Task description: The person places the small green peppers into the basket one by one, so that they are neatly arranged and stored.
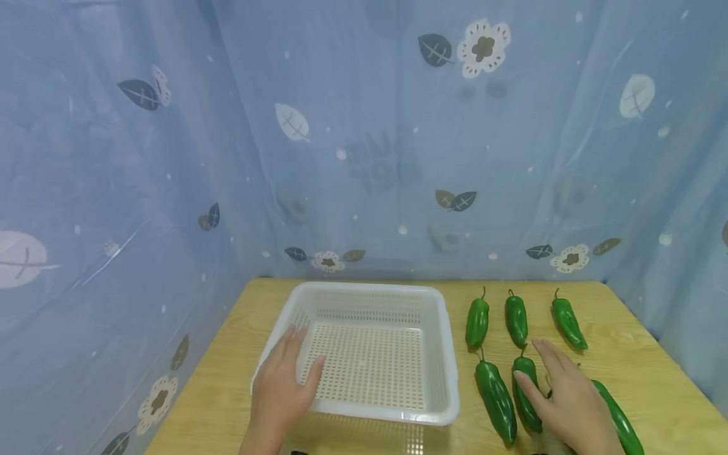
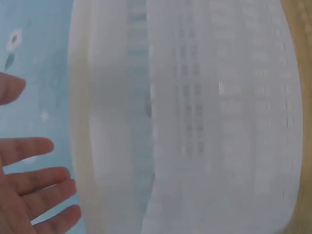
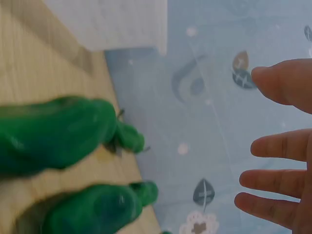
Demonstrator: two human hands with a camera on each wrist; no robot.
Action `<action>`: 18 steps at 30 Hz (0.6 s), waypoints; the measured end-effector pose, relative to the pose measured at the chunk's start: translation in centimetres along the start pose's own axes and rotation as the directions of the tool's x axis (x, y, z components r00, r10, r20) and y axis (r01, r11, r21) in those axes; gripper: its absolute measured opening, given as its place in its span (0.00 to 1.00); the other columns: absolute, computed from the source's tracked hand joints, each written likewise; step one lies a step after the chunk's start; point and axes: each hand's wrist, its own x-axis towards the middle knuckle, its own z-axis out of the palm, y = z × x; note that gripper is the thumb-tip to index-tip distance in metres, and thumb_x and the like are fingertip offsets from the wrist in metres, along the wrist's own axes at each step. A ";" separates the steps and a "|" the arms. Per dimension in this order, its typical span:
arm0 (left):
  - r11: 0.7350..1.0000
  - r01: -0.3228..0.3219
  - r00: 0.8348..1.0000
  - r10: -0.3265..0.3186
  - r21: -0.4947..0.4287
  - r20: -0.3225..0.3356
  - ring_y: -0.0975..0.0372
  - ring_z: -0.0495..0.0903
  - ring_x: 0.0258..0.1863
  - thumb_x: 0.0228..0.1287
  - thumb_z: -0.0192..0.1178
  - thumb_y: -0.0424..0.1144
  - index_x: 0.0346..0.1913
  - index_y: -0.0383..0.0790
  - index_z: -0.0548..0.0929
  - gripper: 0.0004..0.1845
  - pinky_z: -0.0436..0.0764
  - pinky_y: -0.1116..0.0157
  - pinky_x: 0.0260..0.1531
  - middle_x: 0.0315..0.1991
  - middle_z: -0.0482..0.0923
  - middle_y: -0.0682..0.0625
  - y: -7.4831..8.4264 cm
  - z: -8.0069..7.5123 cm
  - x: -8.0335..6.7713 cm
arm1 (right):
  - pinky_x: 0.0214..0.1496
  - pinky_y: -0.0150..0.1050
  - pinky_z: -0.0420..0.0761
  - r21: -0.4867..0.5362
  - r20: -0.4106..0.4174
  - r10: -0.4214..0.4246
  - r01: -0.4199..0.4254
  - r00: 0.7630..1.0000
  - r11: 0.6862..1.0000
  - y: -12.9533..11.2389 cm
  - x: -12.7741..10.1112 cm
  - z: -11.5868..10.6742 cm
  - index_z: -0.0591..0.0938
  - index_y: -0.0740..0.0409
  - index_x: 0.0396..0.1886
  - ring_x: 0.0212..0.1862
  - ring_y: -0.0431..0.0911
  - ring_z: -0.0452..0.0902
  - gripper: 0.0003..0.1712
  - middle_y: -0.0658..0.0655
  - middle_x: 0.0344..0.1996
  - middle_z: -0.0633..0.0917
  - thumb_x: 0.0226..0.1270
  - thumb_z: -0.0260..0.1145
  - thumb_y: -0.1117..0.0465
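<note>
**Hands settling on basket and peppers**

The left hand (image 1: 287,379) is resting with fingers straight and relaxed over the near-left rim of the white perforated basket (image 1: 449,354), gripping nothing; the thumb is lying inside on the mesh floor, probably steadying the basket. The right hand (image 1: 569,398) is spreading flat and open above the near row of green peppers, its fingers hovering over the middle near pepper (image 1: 526,392) without closing on it; from these views I cannot tell whether it is touching.

At the right hand's 9 o'clock, the left near pepper (image 1: 497,398) is lying just beside the basket wall; at its 3 o'clock, a longer pepper (image 1: 620,420) is running toward the near table edge. At 12 o'clock, three more peppers (image 1: 516,320) are lying in a row, stems pointing away, well spaced, likely for picking singly.

The wooden table (image 1: 637,373) is offering bare room right of the peppers and left of the basket. A blue leaf-patterned curtain (image 1: 364,158) is closing in the far and side edges.
</note>
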 end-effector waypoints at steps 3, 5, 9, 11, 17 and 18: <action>0.992 0.105 0.994 -0.104 -0.072 0.017 0.41 0.75 0.55 0.59 0.64 0.44 0.61 0.35 0.74 0.28 0.77 0.42 0.48 0.60 0.72 0.35 -1.4 -1.0 0.1 | 0.43 0.67 0.72 0.008 0.007 0.018 -0.018 1.000 1.000 1.4 -0.5 -0.1 0.64 0.68 0.66 0.54 0.73 0.67 0.43 0.76 0.61 0.68 0.66 0.58 0.39; 0.972 0.199 0.980 -0.194 -0.125 0.053 0.41 0.72 0.58 0.62 0.62 0.43 0.61 0.35 0.72 0.27 0.74 0.42 0.53 0.61 0.71 0.36 -2.4 -1.7 0.1 | 0.45 0.68 0.71 0.012 0.030 0.035 -0.035 0.999 0.999 2.5 -0.6 -0.2 0.64 0.70 0.66 0.55 0.73 0.66 0.44 0.76 0.60 0.68 0.66 0.58 0.39; 0.906 0.372 0.926 -0.347 -0.205 0.145 0.40 0.70 0.59 0.67 0.56 0.43 0.63 0.35 0.70 0.25 0.70 0.41 0.57 0.64 0.67 0.36 -4.3 -2.7 0.0 | 0.46 0.68 0.70 0.004 0.124 0.089 -0.090 0.988 0.996 5.1 -1.1 -0.5 0.61 0.74 0.66 0.55 0.74 0.63 0.46 0.80 0.59 0.65 0.67 0.54 0.37; 0.872 0.431 0.901 -0.398 -0.233 0.175 0.39 0.68 0.60 0.68 0.55 0.43 0.64 0.34 0.69 0.25 0.70 0.43 0.58 0.64 0.66 0.35 -5.3 -2.9 0.0 | 0.46 0.68 0.70 -0.001 0.178 0.124 -0.126 0.976 0.992 6.5 -1.2 -0.7 0.59 0.76 0.66 0.55 0.76 0.62 0.48 0.82 0.58 0.64 0.68 0.52 0.36; 0.743 0.574 0.817 -0.494 -0.343 0.297 0.41 0.64 0.65 0.71 0.50 0.44 0.66 0.32 0.65 0.26 0.70 0.52 0.62 0.66 0.63 0.33 -7.5 -2.0 0.0 | 0.46 0.71 0.67 -0.042 0.242 0.203 -0.199 0.949 0.979 10.2 -2.1 -1.0 0.56 0.80 0.65 0.53 0.79 0.59 0.49 0.86 0.56 0.61 0.70 0.48 0.36; 0.716 0.600 0.799 -0.507 -0.357 0.324 0.41 0.64 0.65 0.72 0.49 0.44 0.67 0.33 0.64 0.27 0.69 0.51 0.62 0.66 0.63 0.33 -7.8 -1.7 0.0 | 0.46 0.71 0.67 -0.048 0.241 0.204 -0.199 0.949 0.979 10.7 -2.2 -1.0 0.56 0.81 0.64 0.52 0.79 0.59 0.49 0.86 0.55 0.61 0.70 0.48 0.37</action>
